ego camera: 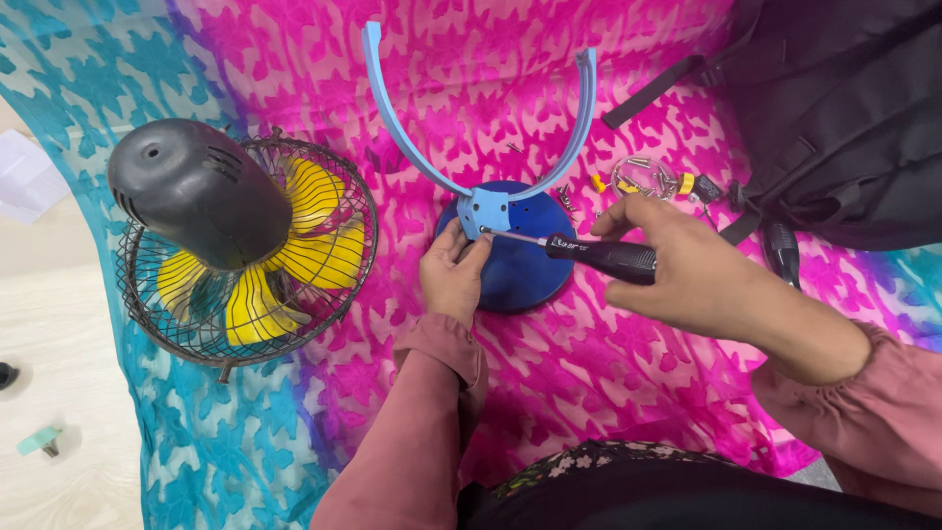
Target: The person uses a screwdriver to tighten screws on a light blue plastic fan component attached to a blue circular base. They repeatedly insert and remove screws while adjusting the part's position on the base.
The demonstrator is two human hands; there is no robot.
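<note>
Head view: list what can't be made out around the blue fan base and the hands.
- Screw under the screwdriver tip: too small, and the left hand crowds it.
- Near edge of the blue base: covered by the left hand.
- Rear of the screwdriver handle: buried in the right hand.
- Loose screws and small parts: too small to sort.
- Black backpack: cut off by the right edge.
- Fan blades: partly behind the motor housing.

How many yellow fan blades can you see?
4. The yellow blades sit inside the wire cage: upper right, right, bottom, and lower left. The grey motor housing may hide more.
</note>
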